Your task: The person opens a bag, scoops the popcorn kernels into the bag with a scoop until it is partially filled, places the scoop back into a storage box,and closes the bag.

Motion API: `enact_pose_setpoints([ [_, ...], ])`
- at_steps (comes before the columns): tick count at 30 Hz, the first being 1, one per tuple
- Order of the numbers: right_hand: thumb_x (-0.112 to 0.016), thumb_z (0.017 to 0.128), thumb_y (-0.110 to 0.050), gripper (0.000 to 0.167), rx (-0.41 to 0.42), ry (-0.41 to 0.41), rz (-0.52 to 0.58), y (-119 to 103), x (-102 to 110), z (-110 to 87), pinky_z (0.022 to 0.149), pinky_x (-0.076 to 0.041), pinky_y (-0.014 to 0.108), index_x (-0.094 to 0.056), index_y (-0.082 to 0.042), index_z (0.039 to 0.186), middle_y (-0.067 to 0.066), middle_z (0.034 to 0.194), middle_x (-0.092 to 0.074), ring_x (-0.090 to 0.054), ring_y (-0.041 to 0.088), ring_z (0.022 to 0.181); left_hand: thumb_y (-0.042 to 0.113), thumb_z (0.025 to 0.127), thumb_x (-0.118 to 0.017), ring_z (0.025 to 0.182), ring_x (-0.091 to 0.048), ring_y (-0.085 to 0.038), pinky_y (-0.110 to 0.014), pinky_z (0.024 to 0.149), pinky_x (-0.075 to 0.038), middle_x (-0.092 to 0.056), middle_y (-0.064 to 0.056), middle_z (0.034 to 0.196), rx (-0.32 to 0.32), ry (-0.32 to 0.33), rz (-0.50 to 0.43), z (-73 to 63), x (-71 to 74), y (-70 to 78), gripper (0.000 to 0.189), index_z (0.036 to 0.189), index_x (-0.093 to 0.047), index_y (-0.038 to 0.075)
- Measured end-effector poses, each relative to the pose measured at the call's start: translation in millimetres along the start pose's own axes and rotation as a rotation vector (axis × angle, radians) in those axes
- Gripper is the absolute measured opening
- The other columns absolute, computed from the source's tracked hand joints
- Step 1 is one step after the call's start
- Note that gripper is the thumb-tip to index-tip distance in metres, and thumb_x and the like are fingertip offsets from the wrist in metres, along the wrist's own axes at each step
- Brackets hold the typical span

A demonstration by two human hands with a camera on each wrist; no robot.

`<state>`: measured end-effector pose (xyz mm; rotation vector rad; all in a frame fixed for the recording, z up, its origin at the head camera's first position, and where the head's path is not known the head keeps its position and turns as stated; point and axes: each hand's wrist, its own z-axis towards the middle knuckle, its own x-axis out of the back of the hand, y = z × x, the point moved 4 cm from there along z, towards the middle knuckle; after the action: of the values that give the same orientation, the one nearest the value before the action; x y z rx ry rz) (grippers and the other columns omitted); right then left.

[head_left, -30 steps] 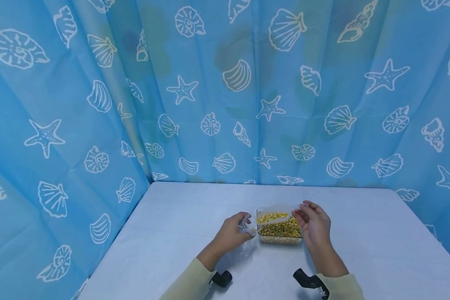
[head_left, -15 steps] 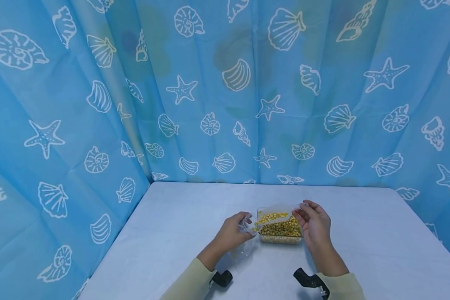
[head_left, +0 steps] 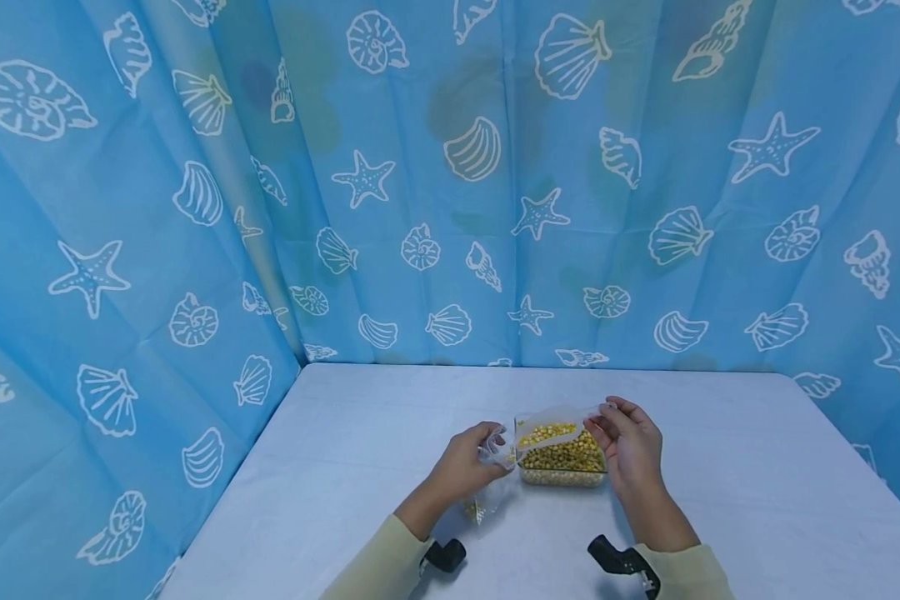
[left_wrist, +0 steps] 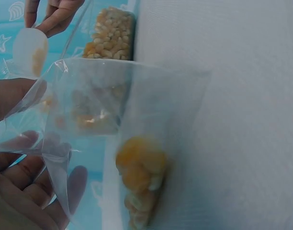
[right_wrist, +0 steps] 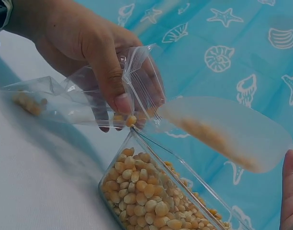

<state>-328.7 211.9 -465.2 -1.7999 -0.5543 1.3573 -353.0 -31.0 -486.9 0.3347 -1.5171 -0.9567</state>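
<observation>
Scoop [right_wrist: 232, 117] of corn [right_wrist: 211, 139] at mouth of plastic bag [right_wrist: 142, 64]

In the left hand [head_left: 457, 462], the grip pinches the bag, kernels [left_wrist: 139, 165] lying low inside; in the right hand [head_left: 633, 457], the grip pinches the scoop's end, the scoop tilted above a glass box [head_left: 562, 478] of kernels on the table [head_left: 375, 433]

In left hand [head_left: 465, 461], holding clear bag [head_left: 499, 448] with kernels [head_left: 475, 510] low in it, just beside clear container [head_left: 562, 478] of yellow kernels [head_left: 562, 457] on white table [head_left: 345, 458]. In right hand [head_left: 633, 454], pinching translucent scoop [head_left: 558, 414] over container. Wearing pale sleeves [head_left: 378, 567]. Backed by blue shell-print curtain [head_left: 420, 108].
</observation>
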Motion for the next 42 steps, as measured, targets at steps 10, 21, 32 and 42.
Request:
enact_pose_setpoints([
  [10, -0.063, 0.095, -0.010, 0.027, 0.020, -0.012, -0.051, -3, -5, -3.2, 0.084, -0.053, 0.031, -0.051, -0.003, 0.118, 0.007, 0.103, -0.052, -0.063, 0.016, 0.087, 0.026, 0.083, -0.078, 0.109, -0.056, -0.013, -0.039, 0.092, -0.047, -0.061, 0.016, 0.111, -0.011, 0.003, -0.007, 0.3, 0.3, 1.3, 0.055, 0.133, -0.055, 0.019],
  [21, -0.068, 0.092, -0.013, 0.028, 0.139, -0.086, -0.106, 2, -1, 4.2, 0.082, -0.054, 0.034, -0.055, -0.001, 0.114, 0.007, 0.102, -0.053, -0.065, 0.017, 0.085, 0.027, 0.083, -0.078, 0.108, -0.057, -0.014, -0.039, 0.091, -0.048, -0.062, 0.012, 0.113, -0.036, 0.014, 0.002, -0.3, -0.5, 1.4, 0.055, 0.133, -0.056, 0.017],
  [32, -0.062, 0.095, -0.005, 0.019, 0.102, -0.066, -0.094, -7, -10, -7.6, 0.081, -0.054, 0.032, -0.054, -0.002, 0.112, 0.006, 0.098, -0.053, -0.064, 0.016, 0.083, 0.026, 0.083, -0.078, 0.107, -0.056, -0.012, -0.038, 0.090, -0.048, -0.061, 0.014, 0.110, -0.043, 0.012, -0.009, 0.3, -1.2, -0.4, 0.053, 0.131, -0.056, 0.018],
  [42, -0.063, 0.095, -0.007, 0.019, 0.170, -0.118, -0.099, -15, -17, -12.8, 0.080, -0.054, 0.032, -0.056, -0.001, 0.111, 0.008, 0.099, -0.052, -0.065, 0.017, 0.084, 0.036, 0.084, -0.077, 0.103, -0.057, -0.013, -0.039, 0.089, -0.048, -0.062, 0.013, 0.107, -0.069, 0.022, -0.021, -0.6, 0.2, 2.7, 0.057, 0.133, -0.056, 0.016],
])
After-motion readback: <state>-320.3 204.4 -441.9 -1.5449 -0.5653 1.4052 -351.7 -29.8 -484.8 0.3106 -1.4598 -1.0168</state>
